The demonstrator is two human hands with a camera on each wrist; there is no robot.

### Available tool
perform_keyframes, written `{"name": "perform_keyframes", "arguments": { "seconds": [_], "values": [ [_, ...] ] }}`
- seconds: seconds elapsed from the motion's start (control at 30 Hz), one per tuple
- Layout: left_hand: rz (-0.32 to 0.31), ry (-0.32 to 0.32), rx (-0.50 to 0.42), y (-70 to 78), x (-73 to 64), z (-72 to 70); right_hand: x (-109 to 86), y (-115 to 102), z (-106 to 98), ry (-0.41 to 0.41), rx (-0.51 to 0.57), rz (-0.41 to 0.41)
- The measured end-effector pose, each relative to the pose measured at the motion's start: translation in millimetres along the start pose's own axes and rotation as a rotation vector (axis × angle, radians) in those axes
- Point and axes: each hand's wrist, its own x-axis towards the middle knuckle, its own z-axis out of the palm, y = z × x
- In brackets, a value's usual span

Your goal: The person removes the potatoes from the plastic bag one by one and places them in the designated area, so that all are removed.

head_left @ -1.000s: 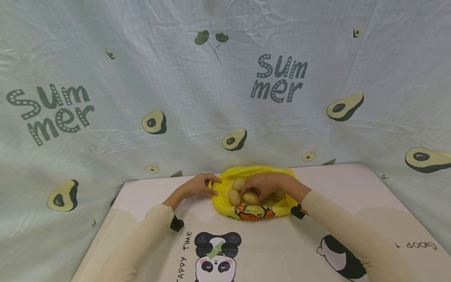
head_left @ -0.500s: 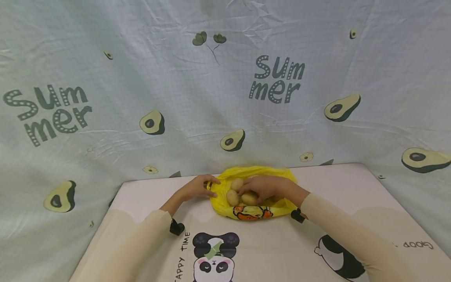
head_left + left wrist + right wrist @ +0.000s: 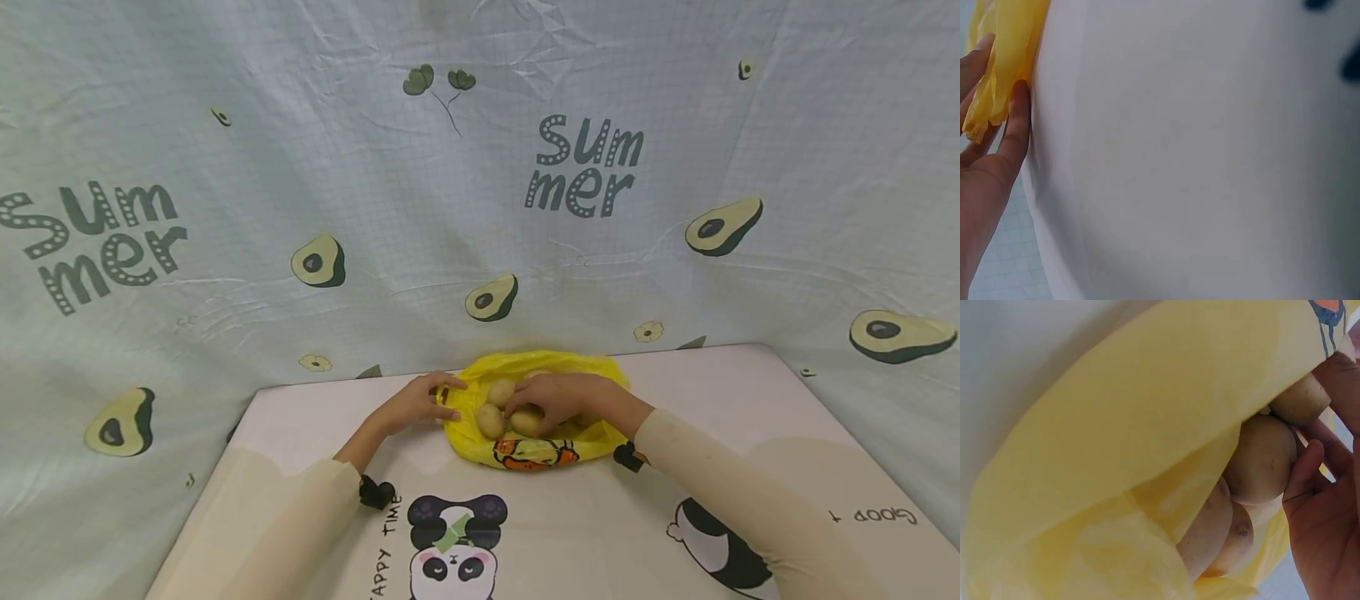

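A yellow plastic bag (image 3: pixel 555 362) with an orange and black print lies on its side at the far part of the table, its mouth spread. Several potatoes (image 3: pixel 491 421) show inside it. My left hand (image 3: pixel 408 404) holds the bag's left end; in the left wrist view the yellow plastic (image 3: pixel 1013 50) passes between thumb and fingers. Reaching into the bag, my right hand (image 3: pixel 558 396) has its fingers and thumb curled over a potato (image 3: pixel 527 422). In the right wrist view, the thumb touches a potato (image 3: pixel 1264 459). The bag's front wall hides part of the heap.
The table (image 3: pixel 585 517) has a pale cover with printed pandas (image 3: pixel 453 550) and lettering. Behind its far edge hangs a light curtain (image 3: pixel 420 192) printed with avocados. A dark wrist mount (image 3: pixel 377 492) sits below the left wrist, another dark mount (image 3: pixel 628 457) beside the right.
The head view has shifted slightly, so everything sits a little further left. Both hands stay on the bag and potatoes, with little visible movement.
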Motion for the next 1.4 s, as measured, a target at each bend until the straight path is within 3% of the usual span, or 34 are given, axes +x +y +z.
{"name": "perform_keyframes", "arguments": {
  "seconds": [0.3, 0.5, 1.0, 1.4],
  "values": [
    [0.002, -0.011, -0.011, -1.2, 1.0, -0.3, 1.4, -3, -1, 0.005, 0.002, 0.007],
    [-0.009, -0.011, -0.003, 0.2, 1.2, 1.1, -8.6, -5, -10, 0.065, 0.146, 0.039],
    [-0.031, -0.001, 0.021, 5.0, -0.5, 2.0, -32.2, -18, -19, 0.154, 0.329, -0.06],
    [-0.028, -0.003, 0.017, 1.3, 1.5, 2.5, -46.3, -28, -10, 0.317, 0.283, -0.054]
  ]
}}
